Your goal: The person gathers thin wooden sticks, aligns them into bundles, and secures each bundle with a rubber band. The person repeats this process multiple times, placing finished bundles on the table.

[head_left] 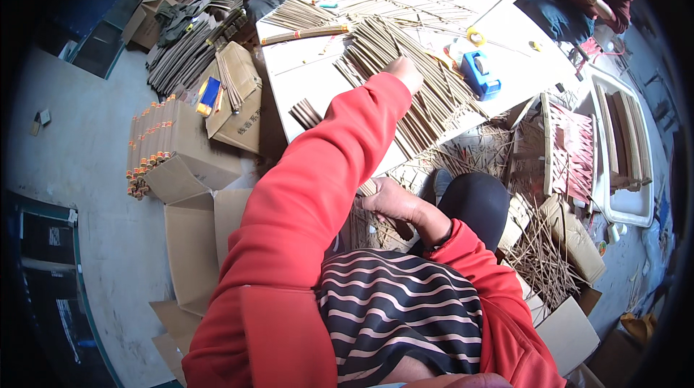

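My left hand [406,74] reaches over the white table, knuckles up and fingers curled down at a wide pile of thin brown incense sticks [434,109]. What those fingers hold, if anything, is hidden under the hand. Close to my lap, below the table's near edge, my right hand [394,201] is closed round a small bunch of incense sticks [368,188]; only its pale end shows beside the left sleeve. A short bunch of sticks [306,113] juts out on the table left of my left forearm.
A blue tape dispenser [480,75] and a yellow tape roll [476,36] stand right of the pile. Cardboard boxes [191,229] and banded bundles [153,138] flank my left. Loose sticks [546,258] fill a box at right, near a white tub [627,211]. Two people sit across the table.
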Demonstrator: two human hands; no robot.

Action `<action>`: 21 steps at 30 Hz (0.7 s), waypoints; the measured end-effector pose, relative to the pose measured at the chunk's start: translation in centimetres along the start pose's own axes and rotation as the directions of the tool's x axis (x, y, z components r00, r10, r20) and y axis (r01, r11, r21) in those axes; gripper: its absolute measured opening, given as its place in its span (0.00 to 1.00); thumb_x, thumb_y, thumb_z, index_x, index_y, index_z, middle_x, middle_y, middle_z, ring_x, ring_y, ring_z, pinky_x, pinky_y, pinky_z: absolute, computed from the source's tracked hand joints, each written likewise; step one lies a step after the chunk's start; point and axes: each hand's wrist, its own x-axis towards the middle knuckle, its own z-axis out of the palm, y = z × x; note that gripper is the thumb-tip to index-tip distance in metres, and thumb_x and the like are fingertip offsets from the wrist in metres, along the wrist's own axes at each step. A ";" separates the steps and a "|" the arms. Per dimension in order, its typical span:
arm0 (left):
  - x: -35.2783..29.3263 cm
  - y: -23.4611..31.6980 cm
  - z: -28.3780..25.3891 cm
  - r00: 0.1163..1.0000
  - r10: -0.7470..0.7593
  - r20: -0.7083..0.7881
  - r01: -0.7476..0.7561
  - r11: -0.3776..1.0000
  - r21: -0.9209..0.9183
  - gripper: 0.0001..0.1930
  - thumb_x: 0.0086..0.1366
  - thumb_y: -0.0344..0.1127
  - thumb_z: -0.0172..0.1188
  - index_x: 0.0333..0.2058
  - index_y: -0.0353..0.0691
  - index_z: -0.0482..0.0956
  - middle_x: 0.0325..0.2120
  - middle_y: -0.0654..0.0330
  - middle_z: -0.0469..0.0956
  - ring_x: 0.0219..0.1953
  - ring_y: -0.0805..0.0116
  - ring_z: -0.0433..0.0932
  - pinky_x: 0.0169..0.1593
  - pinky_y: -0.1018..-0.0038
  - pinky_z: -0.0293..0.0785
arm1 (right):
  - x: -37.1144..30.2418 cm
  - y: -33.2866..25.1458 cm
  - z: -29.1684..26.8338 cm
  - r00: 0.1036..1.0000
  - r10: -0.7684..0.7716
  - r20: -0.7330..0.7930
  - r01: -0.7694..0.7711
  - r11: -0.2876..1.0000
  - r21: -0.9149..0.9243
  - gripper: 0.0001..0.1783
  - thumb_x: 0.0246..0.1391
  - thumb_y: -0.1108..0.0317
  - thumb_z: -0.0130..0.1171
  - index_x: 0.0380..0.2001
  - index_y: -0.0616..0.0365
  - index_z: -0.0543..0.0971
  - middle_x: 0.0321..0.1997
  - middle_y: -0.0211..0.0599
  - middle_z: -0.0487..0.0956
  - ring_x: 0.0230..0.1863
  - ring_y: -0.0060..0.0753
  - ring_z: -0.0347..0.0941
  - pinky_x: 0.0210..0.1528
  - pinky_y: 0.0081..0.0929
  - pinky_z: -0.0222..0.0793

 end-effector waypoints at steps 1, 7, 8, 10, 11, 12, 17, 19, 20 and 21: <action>0.1 0.3 0.4 0.999 -0.030 0.038 0.030 0.999 0.021 0.10 0.51 0.33 0.52 0.23 0.29 0.76 0.24 0.44 0.75 0.26 0.57 0.75 0.32 0.68 0.72 | 0.2 0.6 -0.3 0.999 0.035 -0.003 -0.035 0.999 -0.037 0.16 0.43 0.69 0.56 0.35 0.68 0.72 0.17 0.30 0.70 0.12 0.20 0.64 0.15 0.18 0.62; 1.1 0.5 1.0 0.989 -0.102 0.105 0.107 0.994 -0.039 0.11 0.53 0.30 0.50 0.32 0.30 0.78 0.33 0.43 0.76 0.38 0.49 0.76 0.41 0.67 0.72 | 1.6 2.2 -0.9 0.999 0.036 0.015 -0.037 0.998 0.043 0.17 0.42 0.68 0.57 0.34 0.69 0.71 0.16 0.31 0.69 0.12 0.20 0.64 0.14 0.19 0.62; 1.0 0.2 0.7 0.986 -0.111 0.128 0.120 0.991 -0.064 0.11 0.53 0.30 0.49 0.30 0.29 0.78 0.29 0.42 0.77 0.37 0.50 0.77 0.40 0.67 0.72 | 1.3 1.5 -0.8 0.999 0.043 0.005 -0.043 0.998 0.055 0.15 0.42 0.68 0.58 0.31 0.69 0.71 0.16 0.31 0.69 0.11 0.20 0.63 0.13 0.19 0.62; 1.1 -0.2 -0.3 0.993 -0.085 0.086 0.097 0.986 -0.134 0.09 0.51 0.25 0.47 0.17 0.29 0.74 0.11 0.53 0.72 0.11 0.65 0.71 0.18 0.73 0.68 | 1.3 1.1 -0.6 0.998 0.049 0.028 -0.052 0.991 0.125 0.12 0.42 0.69 0.58 0.27 0.67 0.71 0.15 0.29 0.68 0.11 0.20 0.63 0.13 0.18 0.62; 0.7 -0.1 -1.2 0.987 -0.103 0.120 0.132 0.953 -0.272 0.09 0.52 0.25 0.48 0.17 0.28 0.73 0.11 0.55 0.72 0.11 0.67 0.71 0.17 0.76 0.68 | 1.2 1.0 -0.6 0.994 0.088 0.060 -0.097 0.980 0.172 0.10 0.43 0.69 0.58 0.26 0.65 0.71 0.14 0.29 0.68 0.10 0.19 0.63 0.12 0.17 0.62; 0.2 0.1 -2.3 0.981 -0.119 0.152 0.171 0.899 -0.404 0.08 0.53 0.25 0.49 0.18 0.28 0.73 0.12 0.56 0.72 0.12 0.70 0.71 0.16 0.78 0.67 | 1.2 0.7 -0.8 0.987 0.126 0.096 -0.144 0.965 0.217 0.09 0.44 0.70 0.58 0.24 0.64 0.71 0.13 0.28 0.67 0.10 0.19 0.62 0.12 0.17 0.61; -8.8 -0.4 -11.7 0.965 0.229 -0.130 -0.245 0.603 -0.759 0.07 0.59 0.30 0.51 0.25 0.33 0.72 0.16 0.58 0.73 0.16 0.75 0.72 0.18 0.82 0.66 | 0.4 0.7 -1.3 0.977 0.003 0.211 -0.128 0.805 0.580 0.10 0.50 0.70 0.56 0.20 0.57 0.67 0.10 0.26 0.64 0.09 0.20 0.61 0.11 0.17 0.60; -12.6 -1.9 -13.5 0.949 0.219 -0.227 -0.311 0.540 -0.782 0.08 0.61 0.32 0.50 0.26 0.34 0.72 0.18 0.60 0.73 0.17 0.77 0.71 0.19 0.84 0.66 | 0.2 0.3 -1.2 0.963 -0.016 0.270 -0.166 0.754 0.635 0.10 0.52 0.67 0.57 0.24 0.55 0.66 0.12 0.25 0.62 0.10 0.20 0.60 0.12 0.17 0.60; -13.4 -2.3 -13.7 0.939 0.237 -0.249 -0.339 0.515 -0.787 0.10 0.61 0.31 0.50 0.21 0.35 0.70 0.18 0.60 0.73 0.18 0.79 0.70 0.20 0.83 0.66 | 0.2 0.3 -1.3 0.957 -0.058 0.285 -0.150 0.741 0.655 0.10 0.52 0.67 0.56 0.25 0.55 0.66 0.12 0.25 0.62 0.10 0.20 0.59 0.12 0.18 0.60; -14.9 -3.4 -13.8 0.953 0.206 -0.222 -0.298 0.503 -0.811 0.10 0.62 0.32 0.50 0.23 0.35 0.70 0.19 0.60 0.74 0.18 0.79 0.70 0.20 0.84 0.66 | 0.0 0.3 -1.2 0.948 -0.101 0.302 -0.147 0.705 0.694 0.10 0.52 0.67 0.56 0.24 0.55 0.67 0.13 0.25 0.63 0.11 0.20 0.60 0.13 0.17 0.61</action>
